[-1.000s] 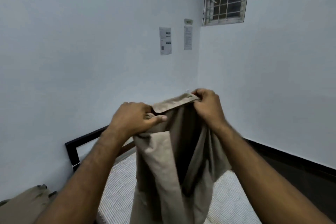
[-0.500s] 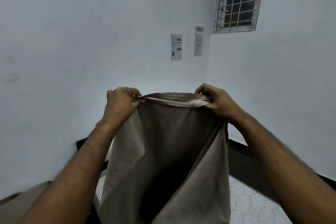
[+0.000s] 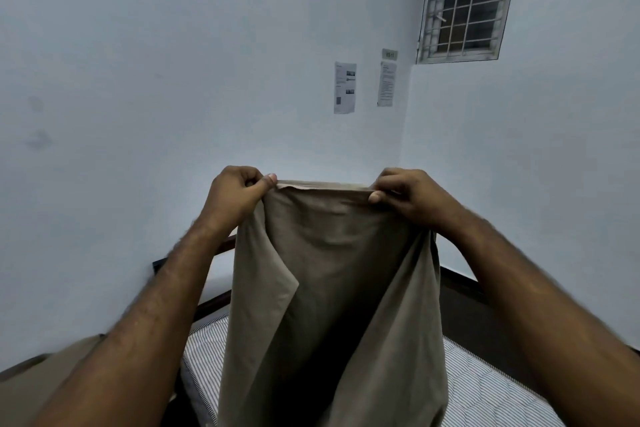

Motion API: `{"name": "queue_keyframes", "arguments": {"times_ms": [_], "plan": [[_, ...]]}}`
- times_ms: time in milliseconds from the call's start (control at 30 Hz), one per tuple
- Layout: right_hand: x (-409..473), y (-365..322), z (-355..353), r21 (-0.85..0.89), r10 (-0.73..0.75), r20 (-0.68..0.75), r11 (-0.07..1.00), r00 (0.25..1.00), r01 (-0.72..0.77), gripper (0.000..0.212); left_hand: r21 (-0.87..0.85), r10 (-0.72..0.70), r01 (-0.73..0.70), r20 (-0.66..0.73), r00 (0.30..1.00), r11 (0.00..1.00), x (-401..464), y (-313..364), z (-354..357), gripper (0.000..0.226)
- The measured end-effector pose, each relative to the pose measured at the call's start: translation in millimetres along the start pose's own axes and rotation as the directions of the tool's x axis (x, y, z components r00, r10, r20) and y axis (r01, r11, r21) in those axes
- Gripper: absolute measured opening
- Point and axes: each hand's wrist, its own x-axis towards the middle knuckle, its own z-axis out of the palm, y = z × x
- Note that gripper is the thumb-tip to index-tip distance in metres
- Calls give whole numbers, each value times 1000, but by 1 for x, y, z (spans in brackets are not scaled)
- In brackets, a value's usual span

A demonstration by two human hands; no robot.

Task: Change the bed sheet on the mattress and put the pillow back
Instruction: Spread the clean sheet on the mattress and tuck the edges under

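Spread wider since a moment ago, with the top hem of the bed sheet (image 3: 332, 274) now pulled taut between left hand (image 3: 235, 196) and right hand (image 3: 408, 196), both pinching it. Hanging in soft folds over the bare striped mattress (image 3: 485, 388). Probably light, limp, not slippery. Best held at the corners, then shaken out flat.

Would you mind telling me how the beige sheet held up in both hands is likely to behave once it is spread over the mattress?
The beige sheet is probably floppy: it hangs in loose folds below the left hand and right hand. It seems light, since fingertip pinches at its top edge hold it up. It will likely drape and wrinkle on the striped mattress.
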Motion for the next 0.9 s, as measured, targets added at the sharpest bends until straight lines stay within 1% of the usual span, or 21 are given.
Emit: {"name": "queue_keyframes", "arguments": {"times_ms": [67, 133, 167, 200, 233, 267, 333, 367, 400, 467, 533, 600, 633, 667, 700, 733, 767, 800, 833, 900], "plan": [[-1, -3, 2, 46, 128, 130, 990, 983, -135, 53, -89, 11, -11, -4, 1000, 996, -1, 3, 2, 50], [1, -2, 5, 64, 266, 226, 956, 937, -287, 74, -213, 16, -15, 6, 1000, 977, -5, 10, 5, 51], [3, 1, 7, 80, 347, 225, 925, 911, -372, 80, -270, 17, -10, 23, 1000, 963, -6, 13, 7, 51], [5, 5, 10, 62, 429, 194, 892, 882, -448, 79, -324, 13, 2, 44, 999, 946, -8, 16, 9, 51], [7, 10, 14, 14, 496, 158, 864, 854, -504, 73, -378, 3, 23, 68, 998, 925, -10, 20, 12, 50], [8, 17, 18, -56, 516, 137, 856, 846, -514, 60, -429, -16, 54, 90, 996, 902, -14, 25, 16, 47], [2, 29, 27, -192, 472, 129, 875, 872, -445, 20, -498, -84, 141, 136, 987, 855, -18, 33, 23, 37], [-2, 31, 31, -197, 453, 111, 882, 885, -427, 14, -503, -113, 188, 177, 978, 844, -18, 34, 26, 33], [-6, 33, 35, -160, 451, 77, 886, 889, -436, 20, -483, -137, 240, 238, 961, 842, -18, 36, 28, 31], [-14, 36, 40, -59, 479, -12, 876, 878, -479, 26, -379, -197, 335, 359, 912, 863, -16, 38, 30, 28], [-18, 38, 43, 95, 545, -85, 838, 834, -538, 23, -263, -252, 367, 383, 889, 892, -14, 36, 34, 26], [-20, 35, 44, 266, 612, -148, 781, 777, -565, 18, -180, -282, 350, 319, 905, 919, -10, 30, 41, 28], [-20, 34, 43, 320, 627, -178, 766, 759, -558, 18, -116, -282, 321, 269, 921, 940, -8, 25, 45, 31], [-19, 32, 43, 336, 623, -214, 770, 753, -542, 18, -1, -259, 266, 223, 940, 964, -6, 20, 47, 33], [-18, 30, 41, 322, 608, -250, 786, 754, -527, 19, 175, -216, 182, 201, 955, 968, -4, 15, 50, 35], [-16, 29, 40, 301, 591, -278, 802, 757, -515, 21, 368, -174, 88, 207, 963, 925, -3, 13, 53, 35], [-14, 27, 38, 292, 576, -296, 814, 762, -502, 21, 518, -145, 5, 231, 962, 855, -3, 11, 56, 34], [-11, 26, 37, 301, 568, -302, 819, 766, -488, 20, 614, -137, -53, 258, 956, 788, -4, 10, 59, 32], [-8, 23, 35, 318, 558, -303, 823, 772, -470, 19, 670, -141, -92, 285, 948, 736, -5, 8, 63, 29], [-6, 19, 32, 373, 539, -293, 825, 790, -425, 17, 732, -128, -162, 323, 938, 662, -11, 0, 70, 18]]}}
